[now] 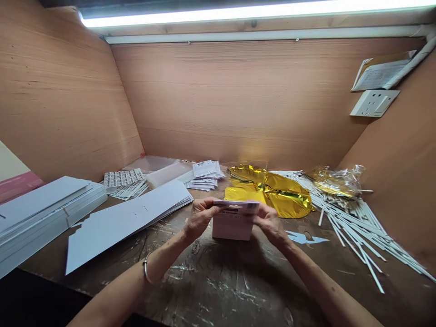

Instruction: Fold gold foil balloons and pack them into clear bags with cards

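A white printed card package (233, 227) with a hang hole near its top edge stands above the dark table, held upright between both hands. My left hand (201, 217) grips its upper left corner, thumb along the top edge. My right hand (270, 222) has closed on the upper right side; its fingertips are slightly blurred. Just behind the package lies gold foil balloon material (269, 190), flat and crinkled. A pale blue-white paper cutout (308, 239) rests to the right of my right hand.
White card stacks (132, 215) and a bundled pile (64, 204) lie left. Label sheets (124, 181) and folded leaflets (206, 172) sit behind. White sticks (357, 236) spread at right beside a clear bag (340, 179). Wooden walls (221, 100) enclose the table (218, 281).
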Demonstrator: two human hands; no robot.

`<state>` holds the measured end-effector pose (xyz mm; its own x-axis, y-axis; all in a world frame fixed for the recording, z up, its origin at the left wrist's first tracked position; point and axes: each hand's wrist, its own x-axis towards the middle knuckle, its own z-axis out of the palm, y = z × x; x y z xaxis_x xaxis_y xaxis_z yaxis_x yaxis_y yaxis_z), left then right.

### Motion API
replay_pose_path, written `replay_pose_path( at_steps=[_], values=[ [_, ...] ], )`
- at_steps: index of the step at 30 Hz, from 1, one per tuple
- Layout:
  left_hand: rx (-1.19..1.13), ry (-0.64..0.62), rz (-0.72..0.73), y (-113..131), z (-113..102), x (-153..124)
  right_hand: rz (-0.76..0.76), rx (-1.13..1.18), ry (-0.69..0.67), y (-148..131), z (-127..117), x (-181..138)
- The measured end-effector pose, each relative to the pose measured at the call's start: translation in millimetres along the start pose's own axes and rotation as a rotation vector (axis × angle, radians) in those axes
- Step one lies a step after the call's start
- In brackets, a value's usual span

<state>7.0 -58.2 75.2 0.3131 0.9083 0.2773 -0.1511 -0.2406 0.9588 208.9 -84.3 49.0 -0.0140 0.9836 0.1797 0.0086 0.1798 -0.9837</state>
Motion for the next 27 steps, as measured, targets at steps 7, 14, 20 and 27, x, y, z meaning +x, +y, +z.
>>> replay_pose_path(
  at_steps=[7, 14, 20, 27],
  values=[
    [0.057, -0.033, -0.045, 3, -3, 4, -0.071, -0.008, 0.056, -12, 3, 1],
    [0.176, -0.105, -0.123, -47, -11, -14, -0.066, -0.179, -0.081, 41, -6, -4],
    [0.260, -0.152, -0.009, -58, -11, -19, -0.171, -0.370, -0.210, 53, -13, -1],
    [0.029, -0.028, -0.188, -45, -5, -18, -0.045, -0.111, -0.168, 40, -7, -2]
  ],
)
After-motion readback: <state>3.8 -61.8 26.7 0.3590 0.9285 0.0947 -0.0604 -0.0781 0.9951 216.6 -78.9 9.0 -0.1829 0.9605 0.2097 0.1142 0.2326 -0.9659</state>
